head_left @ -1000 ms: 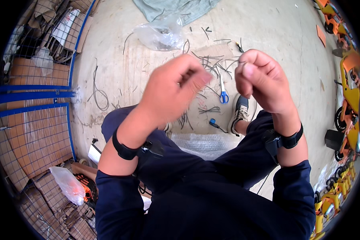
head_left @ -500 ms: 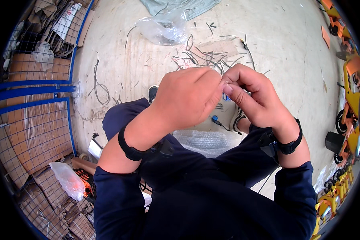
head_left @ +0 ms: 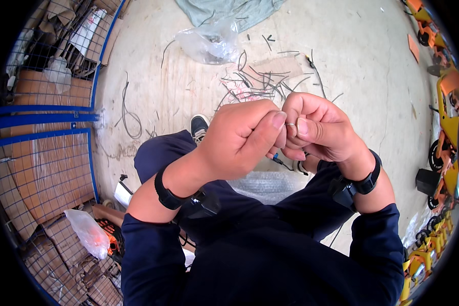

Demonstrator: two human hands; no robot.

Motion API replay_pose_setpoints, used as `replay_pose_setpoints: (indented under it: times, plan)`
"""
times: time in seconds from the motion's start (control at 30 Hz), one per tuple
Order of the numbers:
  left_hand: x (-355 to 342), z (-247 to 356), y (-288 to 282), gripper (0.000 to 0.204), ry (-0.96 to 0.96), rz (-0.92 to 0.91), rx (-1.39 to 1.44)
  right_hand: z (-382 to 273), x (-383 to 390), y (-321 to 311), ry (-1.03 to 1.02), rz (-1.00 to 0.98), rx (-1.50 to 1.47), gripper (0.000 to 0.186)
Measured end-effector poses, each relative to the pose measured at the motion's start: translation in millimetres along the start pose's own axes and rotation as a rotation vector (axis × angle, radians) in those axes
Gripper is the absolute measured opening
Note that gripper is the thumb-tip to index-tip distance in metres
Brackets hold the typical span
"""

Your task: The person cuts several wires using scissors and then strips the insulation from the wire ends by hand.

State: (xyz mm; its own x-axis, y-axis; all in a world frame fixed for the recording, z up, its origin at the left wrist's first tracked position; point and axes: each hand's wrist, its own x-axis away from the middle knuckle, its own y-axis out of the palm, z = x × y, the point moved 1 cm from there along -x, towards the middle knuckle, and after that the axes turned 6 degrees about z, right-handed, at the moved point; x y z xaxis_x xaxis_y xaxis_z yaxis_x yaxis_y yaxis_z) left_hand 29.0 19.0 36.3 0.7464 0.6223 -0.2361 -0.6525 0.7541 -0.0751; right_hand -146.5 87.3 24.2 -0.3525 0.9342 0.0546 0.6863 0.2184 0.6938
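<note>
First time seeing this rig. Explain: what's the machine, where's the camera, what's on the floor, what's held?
No machine: these are a person's own bare hands, with a black band on each wrist. The camera is the left of two fisheyes worn on the head, looking down, so straight edges bend.

On the floor lie scattered dark cable pieces, a flat piece of cardboard, a clear plastic bag and a grey-green cloth.

The right hand pinches a thin pale strand; it is too small to identify. The left hand is closed right beside it, hiding whatever it may hold.
</note>
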Motion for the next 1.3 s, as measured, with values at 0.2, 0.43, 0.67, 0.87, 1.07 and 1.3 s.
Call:
replay_pose_setpoints:
  times: [0.2, 0.43, 0.67, 0.87, 1.07, 1.3]
  plan:
    - [2.6, 4.1, 1.0, 0.028, -0.038, -0.020, 0.132, 6.1, 0.4, -2.4, 0.012, -0.070, -0.195, 0.021]
    - [2.1, 4.5, 1.9, 0.035, -0.056, 0.007, 0.290, 5.0, -0.2, -0.6, 0.002, -0.115, -0.277, 0.022]
    - [-4.3, -7.5, -2.7, 0.033, -0.142, 0.042, 0.574, 2.1, -2.1, 2.5, -0.034, -0.074, -0.201, 0.020]
    - [-10.5, -7.7, -2.8, 0.027, -0.121, 0.264, 0.184, 5.3, -4.2, -2.3, -0.084, 0.051, -0.090, 0.020]
    - [-8.8, -18.3, -3.5, 0.025, -0.113, 0.167, -0.008, -0.2, -4.8, -10.9, -0.035, 0.225, 0.033, 0.021]
    - [-8.5, -14.7, -6.7, 0.010, -0.147, 0.192, -0.216, -6.0, -4.0, -11.1, -0.171, 0.375, 0.556, 0.012]
